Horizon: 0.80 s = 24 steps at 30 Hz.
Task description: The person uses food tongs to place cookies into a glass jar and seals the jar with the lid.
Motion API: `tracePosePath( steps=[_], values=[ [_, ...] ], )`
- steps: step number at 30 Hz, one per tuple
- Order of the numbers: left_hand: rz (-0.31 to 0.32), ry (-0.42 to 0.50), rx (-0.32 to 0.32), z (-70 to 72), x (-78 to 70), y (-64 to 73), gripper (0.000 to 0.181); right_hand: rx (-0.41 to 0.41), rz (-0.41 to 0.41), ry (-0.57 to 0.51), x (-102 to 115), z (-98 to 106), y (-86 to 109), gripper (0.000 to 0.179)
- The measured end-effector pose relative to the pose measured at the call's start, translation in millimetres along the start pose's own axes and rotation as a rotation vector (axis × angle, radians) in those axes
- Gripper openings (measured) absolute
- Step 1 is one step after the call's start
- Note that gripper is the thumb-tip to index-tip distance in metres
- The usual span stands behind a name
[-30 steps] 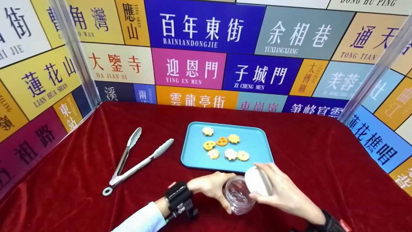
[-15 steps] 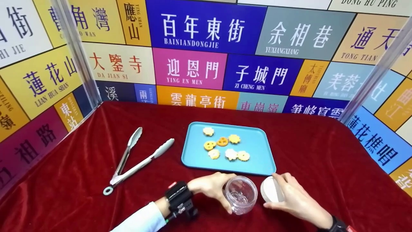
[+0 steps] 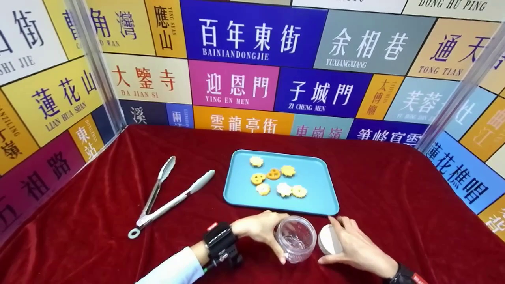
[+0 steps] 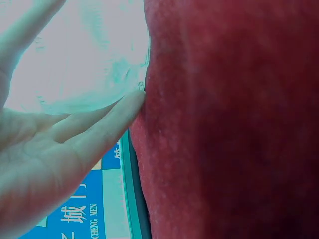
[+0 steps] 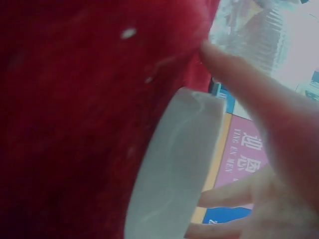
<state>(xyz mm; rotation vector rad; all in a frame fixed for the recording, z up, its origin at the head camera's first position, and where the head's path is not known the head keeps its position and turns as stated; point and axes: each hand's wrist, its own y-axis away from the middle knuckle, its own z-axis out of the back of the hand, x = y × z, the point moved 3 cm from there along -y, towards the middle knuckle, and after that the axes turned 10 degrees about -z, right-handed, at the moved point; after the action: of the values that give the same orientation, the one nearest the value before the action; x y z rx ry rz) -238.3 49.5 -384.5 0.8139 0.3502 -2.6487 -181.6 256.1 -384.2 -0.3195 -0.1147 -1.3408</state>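
Observation:
A clear plastic jar (image 3: 298, 238) stands without its cover near the front of the table, its mouth facing up. My left hand (image 3: 258, 228) holds it from the left, thumb in front and fingers behind; in the left wrist view the fingers curve along the jar wall (image 4: 84, 69). Just right of the jar lies a white round lid (image 3: 328, 240) on the cloth. My right hand (image 3: 359, 246) is spread over the lid's right side. In the right wrist view the thumb (image 5: 244, 79) stands apart from the lid (image 5: 172, 164), and two fingertips are at its far edge.
Behind the jar is a blue tray (image 3: 242, 199) with several small biscuits, some flower-shaped (image 3: 288, 170) and some pretzel-shaped (image 3: 273, 174). Metal tongs (image 3: 165, 209) lie spread at the left. Red cloth (image 3: 189, 146) covers the table, and a sign-covered wall (image 3: 232, 85) rises behind.
My right hand has carried the lid from above the jar down to the cloth on its right, and the thumb has come away from it. The left hand and jar have stayed put.

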Motion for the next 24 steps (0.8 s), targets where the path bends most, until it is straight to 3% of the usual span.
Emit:
tracePosePath(
  steps=[6, 10, 13, 16, 18, 20, 22, 24],
  values=[
    [-0.016, 0.045, 0.003, 0.8, -0.2, 2.9, 0.075, 0.008, 0.196, -0.202, 25, 0, -4.8, 0.106],
    [0.026, 0.236, -0.009, 7.8, 4.4, 13.1, 0.078, 0.032, 0.312, -0.366, 42, -4, -7.6, 0.101],
    [0.062, 0.251, -0.123, 27.8, 13.9, 30.3, 0.074, 0.044, 0.319, -0.425, 49, -7, -9.7, 0.095],
    [0.099, 0.01, -0.323, 58.2, 28.3, 56.0, 0.07, 0.043, 0.265, -0.418, 50, -7, -10.9, 0.089],
    [0.184, -0.191, -0.428, 77.4, 38.4, 76.4, 0.073, 0.052, 0.228, -0.419, 50, -7, -11.2, 0.087],
    [0.343, -0.356, -0.463, 92.3, 48.6, 97.9, 0.079, 0.065, 0.209, -0.417, 50, -6, -11.2, 0.086],
    [0.542, -0.431, -0.446, 102.7, 58.1, 120.5, 0.091, 0.071, 0.207, -0.414, 50, -6, -11.2, 0.085],
    [0.76, -0.424, -0.378, 108.0, 66.7, 142.2, 0.103, 0.071, 0.208, -0.405, 50, -5, -11.3, 0.085]
  ],
)
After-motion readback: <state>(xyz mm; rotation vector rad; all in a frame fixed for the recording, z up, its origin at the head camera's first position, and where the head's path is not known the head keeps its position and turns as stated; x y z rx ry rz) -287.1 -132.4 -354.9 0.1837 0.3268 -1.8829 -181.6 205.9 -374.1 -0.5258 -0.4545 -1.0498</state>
